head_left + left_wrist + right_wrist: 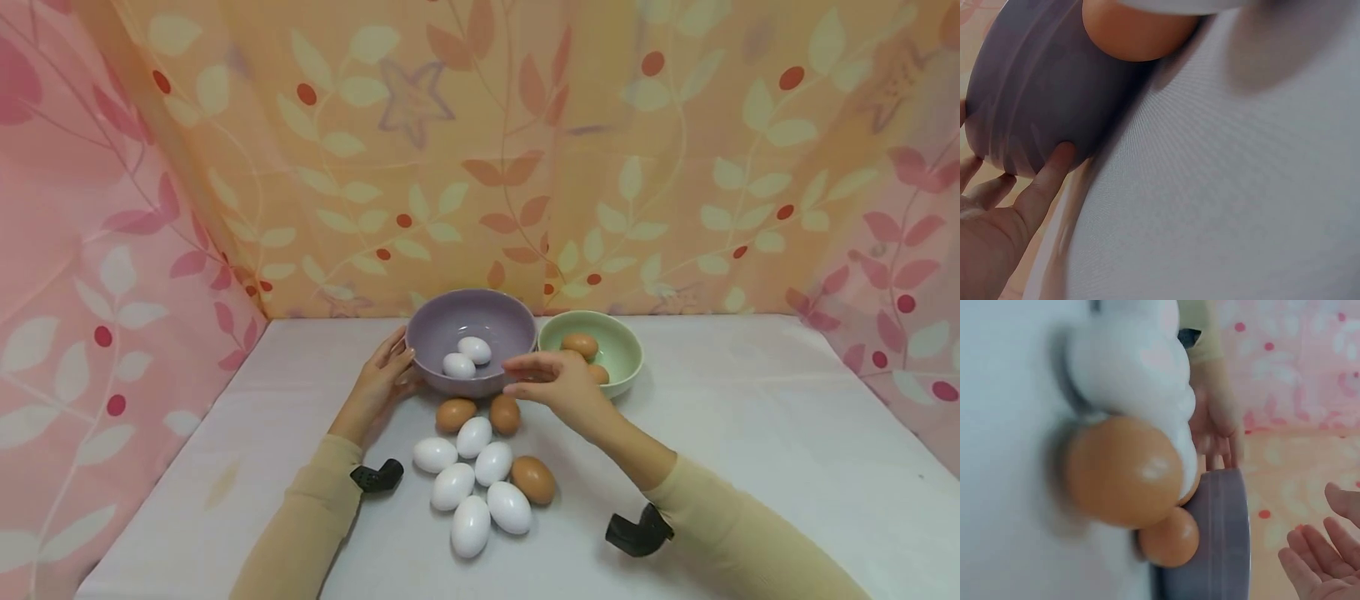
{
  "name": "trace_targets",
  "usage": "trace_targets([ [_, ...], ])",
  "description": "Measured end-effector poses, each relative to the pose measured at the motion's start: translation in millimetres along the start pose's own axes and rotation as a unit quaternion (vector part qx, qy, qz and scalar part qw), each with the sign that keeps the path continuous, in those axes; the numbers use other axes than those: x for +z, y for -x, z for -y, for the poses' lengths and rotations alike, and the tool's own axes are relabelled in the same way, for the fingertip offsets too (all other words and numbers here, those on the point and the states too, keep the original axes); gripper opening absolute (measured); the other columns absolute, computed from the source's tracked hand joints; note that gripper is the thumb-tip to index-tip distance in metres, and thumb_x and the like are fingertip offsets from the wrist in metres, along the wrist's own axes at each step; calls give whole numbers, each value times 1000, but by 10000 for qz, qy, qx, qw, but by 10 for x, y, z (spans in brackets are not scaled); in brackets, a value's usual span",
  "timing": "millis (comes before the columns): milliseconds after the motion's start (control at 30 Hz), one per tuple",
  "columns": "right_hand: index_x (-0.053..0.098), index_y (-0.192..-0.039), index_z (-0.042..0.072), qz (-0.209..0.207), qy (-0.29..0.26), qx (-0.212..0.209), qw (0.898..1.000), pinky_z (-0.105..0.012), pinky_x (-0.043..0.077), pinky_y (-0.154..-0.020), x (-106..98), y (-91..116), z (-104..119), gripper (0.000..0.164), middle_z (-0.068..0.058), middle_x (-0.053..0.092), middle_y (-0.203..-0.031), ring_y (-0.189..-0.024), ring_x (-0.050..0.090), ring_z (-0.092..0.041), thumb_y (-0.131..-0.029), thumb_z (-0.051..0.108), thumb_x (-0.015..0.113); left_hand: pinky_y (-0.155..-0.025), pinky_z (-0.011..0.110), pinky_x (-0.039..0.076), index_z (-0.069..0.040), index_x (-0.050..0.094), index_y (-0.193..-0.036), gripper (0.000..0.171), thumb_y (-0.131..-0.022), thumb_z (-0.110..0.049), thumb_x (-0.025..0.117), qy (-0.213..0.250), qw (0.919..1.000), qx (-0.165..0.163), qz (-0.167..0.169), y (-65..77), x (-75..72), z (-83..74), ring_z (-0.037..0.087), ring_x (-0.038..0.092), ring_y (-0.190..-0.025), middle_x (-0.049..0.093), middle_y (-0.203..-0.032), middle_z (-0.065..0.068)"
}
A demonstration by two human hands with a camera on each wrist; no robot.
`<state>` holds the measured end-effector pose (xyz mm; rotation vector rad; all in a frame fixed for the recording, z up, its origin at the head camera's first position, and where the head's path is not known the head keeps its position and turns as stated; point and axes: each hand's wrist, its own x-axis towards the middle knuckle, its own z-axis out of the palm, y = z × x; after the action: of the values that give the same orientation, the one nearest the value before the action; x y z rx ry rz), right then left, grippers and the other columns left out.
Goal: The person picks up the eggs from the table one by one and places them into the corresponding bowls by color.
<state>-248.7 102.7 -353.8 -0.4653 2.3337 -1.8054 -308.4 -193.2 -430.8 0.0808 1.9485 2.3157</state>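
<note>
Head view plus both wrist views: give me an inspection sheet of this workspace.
Surface: white tabletop, faint tan mark at left.
Job's things: purple bowl holding two white eggs; green bowl holding at least two brown eggs; six loose white eggs and three loose brown eggs in front.
Clutter: nothing seen.
Hands: left hand touches purple bowl's left side; right hand, holding nothing, near its right rim.
Cables: nothing seen.
Surroundings: floral cloth behind and on both sides; black device at each wrist.
</note>
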Motion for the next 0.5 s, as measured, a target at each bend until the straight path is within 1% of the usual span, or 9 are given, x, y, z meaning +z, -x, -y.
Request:
trace_targets([
  [67, 68, -121, -3, 56, -112, -27, 9999, -24, 57, -90, -77, 148, -47, 40, -18, 70, -122, -110, 69, -20, -85, 9, 78, -111, 59, 40, -19, 18, -160, 62, -106, -18, 47, 1, 10000, 11, -8, -4, 3, 3, 34, 34, -146, 15, -168, 8],
  [133, 68, -121, -3, 41, -164, 55, 9998, -23, 57, -90, -133, 267, -95, 40, -16, 70, -122, -110, 69, -17, -85, 11, 78, -111, 59, 40, -19, 18, -160, 62, -106, -18, 48, 7, 10000, 14, -22, -5, 7, -2, 34, 34, -146, 15, -168, 8],
  [167, 68, -121, -3, 32, -195, 90, 9998, -23, 57, -91, -152, 315, -116, 40, -16, 70, -122, -110, 69, -18, -84, 11, 78, -112, 59, 39, -19, 18, -160, 62, -106, -18, 48, 14, 10000, 14, -29, -7, 7, -6, 34, 34, -146, 15, -168, 8],
  [233, 68, -121, -1, 21, -160, 186, 9997, -23, 56, -92, -176, 394, -157, 40, -15, 69, -124, -114, 68, -21, -84, 13, 79, -112, 58, 39, -19, 18, -161, 62, -106, -18, 47, 8, 10000, 10, -16, -9, 6, -10, 35, 33, -146, 15, -168, 8],
  [300, 69, -121, 1, -6, -191, 311, 9993, -22, 56, -92, -177, 459, -190, 41, -16, 68, -127, -118, 66, -28, -84, 15, 79, -112, 58, 40, -19, 18, -161, 62, -106, -18, 47, 11, 10000, -11, -32, -8, 7, -10, 35, 34, -146, 15, -168, 8],
  [433, 67, -122, -3, 45, -312, 463, 9984, -24, 57, -92, -148, 548, -263, 45, -22, 64, -131, -120, 62, -39, -83, 16, 80, -112, 57, 40, -21, 18, -160, 62, -106, -17, 47, 28, 10000, -49, -67, 0, 2, -2, 34, 34, -146, 16, -168, 7],
  [467, 66, -122, -4, 83, -347, 492, 9981, -24, 57, -92, -138, 562, -281, 46, -23, 64, -131, -120, 62, -40, -83, 16, 80, -112, 57, 40, -20, 17, -161, 62, -106, -18, 47, 10, 10000, -38, -51, 2, -2, 0, 34, 34, -146, 15, -168, 8],
  [500, 66, -122, -4, 101, -324, 530, 9980, -24, 57, -91, -130, 573, -301, 47, -23, 64, -130, -120, 62, -39, -83, 17, 80, -112, 58, 40, -20, 18, -160, 62, -106, -18, 48, 29, 10000, -33, -68, 4, -2, 0, 33, 34, -146, 16, -168, 7],
])
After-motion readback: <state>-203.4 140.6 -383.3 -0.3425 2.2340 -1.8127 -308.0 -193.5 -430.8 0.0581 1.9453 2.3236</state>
